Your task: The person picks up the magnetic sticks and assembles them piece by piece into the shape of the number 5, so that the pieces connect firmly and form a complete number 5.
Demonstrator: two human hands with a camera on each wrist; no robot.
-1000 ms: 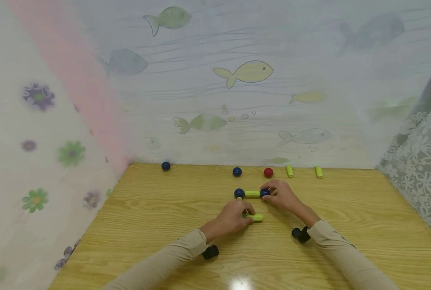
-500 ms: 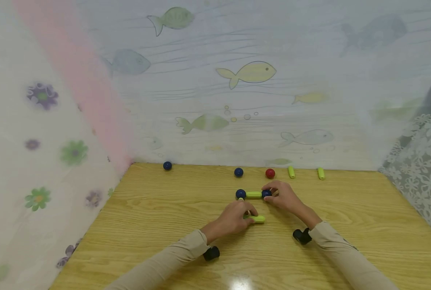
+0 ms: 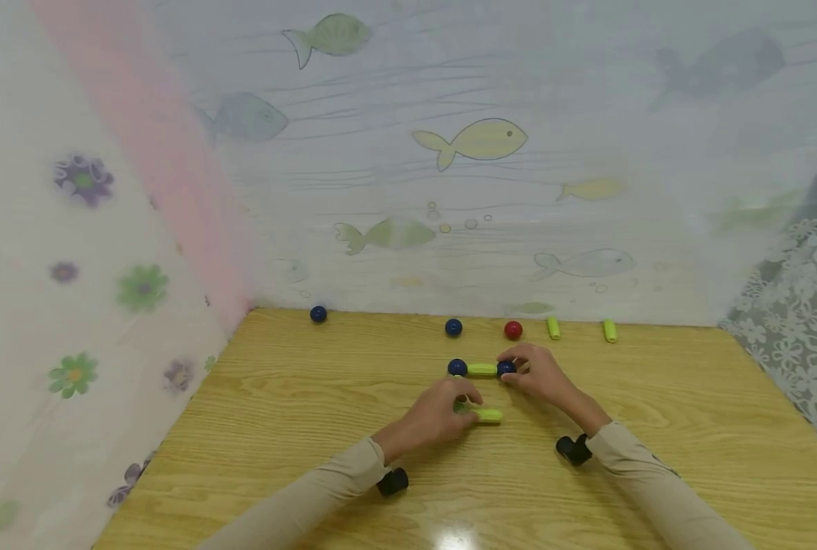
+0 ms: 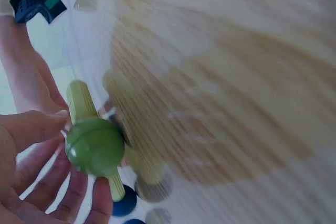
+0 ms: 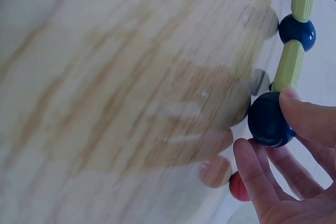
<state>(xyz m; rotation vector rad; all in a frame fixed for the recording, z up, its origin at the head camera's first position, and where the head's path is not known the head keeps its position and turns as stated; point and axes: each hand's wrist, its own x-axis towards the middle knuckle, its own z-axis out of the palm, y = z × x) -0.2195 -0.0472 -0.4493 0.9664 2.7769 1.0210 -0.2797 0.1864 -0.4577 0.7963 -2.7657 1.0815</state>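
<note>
A green ball [image 4: 95,147] joins two yellow-green ribbed rods, one of them sticking out to the right as a lower rod [image 3: 489,415]. My left hand [image 3: 439,412] is around this ball, thumb tip at its edge and the other fingers spread loosely. The other rod runs up to a blue ball [image 3: 457,367]. From there an upper rod [image 5: 289,65] leads to a second blue ball [image 5: 270,119]. My right hand [image 3: 535,370] pinches that second ball between thumb and fingers. The left hand partly covers the green ball in the head view.
Along the back of the wooden table [image 3: 277,458] lie a far-left blue ball [image 3: 319,314], another blue ball [image 3: 453,328], a red ball [image 3: 513,330] and two loose rods, a nearer one [image 3: 553,328] and one farther right [image 3: 610,331]. A fish-print curtain [image 3: 380,191] hangs behind.
My left hand has shifted slightly left and its fingers have loosened around the green ball. The right hand keeps hold of its blue ball. The head view has turned a little.
</note>
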